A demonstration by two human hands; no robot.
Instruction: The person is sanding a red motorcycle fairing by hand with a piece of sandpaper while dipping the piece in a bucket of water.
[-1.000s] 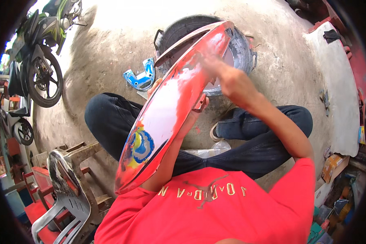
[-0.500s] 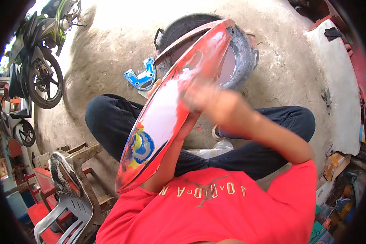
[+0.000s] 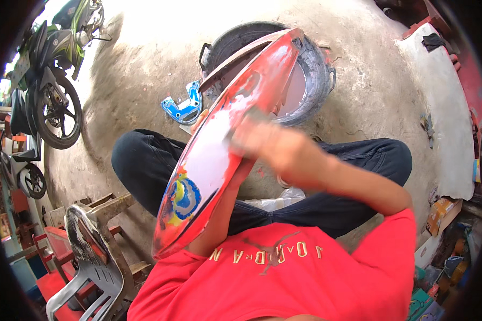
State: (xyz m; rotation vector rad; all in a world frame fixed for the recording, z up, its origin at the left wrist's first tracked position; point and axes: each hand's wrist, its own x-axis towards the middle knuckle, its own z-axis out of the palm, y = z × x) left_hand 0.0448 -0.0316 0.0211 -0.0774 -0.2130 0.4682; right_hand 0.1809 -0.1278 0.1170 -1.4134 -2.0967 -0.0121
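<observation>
A long, curved motorcycle body panel (image 3: 209, 151) lies slantwise across my lap, red at its edges with white, blue and yellow paint layers worn through. My left hand (image 3: 199, 121) supports it from beneath; only fingertips show past its left edge, and the forearm runs under it. On the panel's upper face, around its middle, is my right hand (image 3: 276, 144), smeared by motion. Its fingers are closed on a small grey-brown piece (image 3: 257, 114) that looks like sandpaper, pressed against the painted surface. The panel's far end reaches over a black tub (image 3: 318, 75).
Cloudy pinkish water fills part of the tub. Beside it on the concrete floor lies a blue-and-white bracket-shaped part (image 3: 184, 109). Motorcycles (image 3: 59, 101) stand at the left, with a worn grey plastic chair (image 3: 99, 262) nearer. Boxes and clutter (image 3: 442, 214) line the right.
My right hand has shifted slightly left and toward me along the panel, still blurred. The panel and my left hand stay nearly in place; the whole view has moved slightly.
</observation>
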